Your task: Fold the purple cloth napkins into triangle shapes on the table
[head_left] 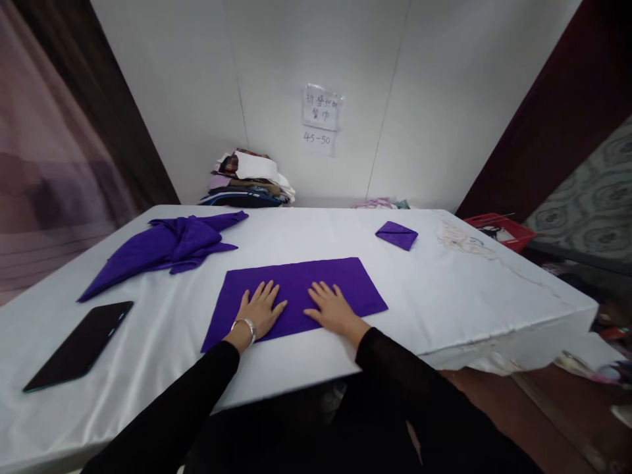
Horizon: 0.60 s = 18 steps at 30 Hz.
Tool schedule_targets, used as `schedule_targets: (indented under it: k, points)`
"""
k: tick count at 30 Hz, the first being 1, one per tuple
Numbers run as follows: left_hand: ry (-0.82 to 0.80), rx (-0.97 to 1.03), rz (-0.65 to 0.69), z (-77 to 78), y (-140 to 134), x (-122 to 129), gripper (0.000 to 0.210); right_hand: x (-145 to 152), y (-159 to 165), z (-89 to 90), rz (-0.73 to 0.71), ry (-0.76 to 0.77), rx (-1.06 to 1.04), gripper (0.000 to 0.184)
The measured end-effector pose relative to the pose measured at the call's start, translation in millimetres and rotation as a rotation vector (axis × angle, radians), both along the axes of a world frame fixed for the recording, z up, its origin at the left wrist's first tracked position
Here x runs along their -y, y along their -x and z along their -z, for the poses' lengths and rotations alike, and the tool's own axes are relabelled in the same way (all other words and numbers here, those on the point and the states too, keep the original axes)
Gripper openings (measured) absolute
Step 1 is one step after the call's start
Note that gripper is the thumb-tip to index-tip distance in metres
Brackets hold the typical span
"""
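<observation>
A purple cloth napkin (296, 289) lies flat in front of me as a long rectangle on the white tablecloth. My left hand (260, 309) rests palm down on its left half, fingers spread; a silver bracelet (249, 326) circles that wrist. On the right half my right hand (333, 308) is also laid flat, its fingers apart. Neither hand grips anything. Farther back on the right sits a small folded purple napkin (397, 235). To the left, a loose crumpled heap of purple cloth (170, 243) spreads across the table.
A dark tablet (81, 342) lies at the left front of the white-covered table (474, 296). Stacked fabrics (249, 178) stand at the back near the wall. Lace trim (461, 240) lies at right, with a red basket (513, 234) beyond. A handwritten paper sign (320, 108) hangs on the wall.
</observation>
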<state>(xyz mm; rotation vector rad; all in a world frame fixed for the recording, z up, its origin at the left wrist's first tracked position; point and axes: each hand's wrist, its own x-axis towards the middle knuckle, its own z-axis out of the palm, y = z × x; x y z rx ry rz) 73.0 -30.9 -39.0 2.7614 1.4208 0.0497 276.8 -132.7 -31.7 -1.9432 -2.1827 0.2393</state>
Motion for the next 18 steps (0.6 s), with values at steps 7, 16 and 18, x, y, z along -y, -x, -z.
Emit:
schedule_targets:
  k: [7,16,18]
  points:
    - [-0.017,-0.003,-0.110,-0.2,32.5,-3.4,0.067,57.4,-111.2,7.6,0.350,0.109,0.177,0.063]
    - [-0.125,-0.080,-0.447,-18.9,124.9,9.4,0.066,61.6,-102.9,8.5,0.394,0.064,0.226,0.060]
    - [-0.098,-0.031,-0.437,-21.1,105.1,23.5,0.067,44.7,-69.3,-0.6,0.298,0.011,0.183,0.062]
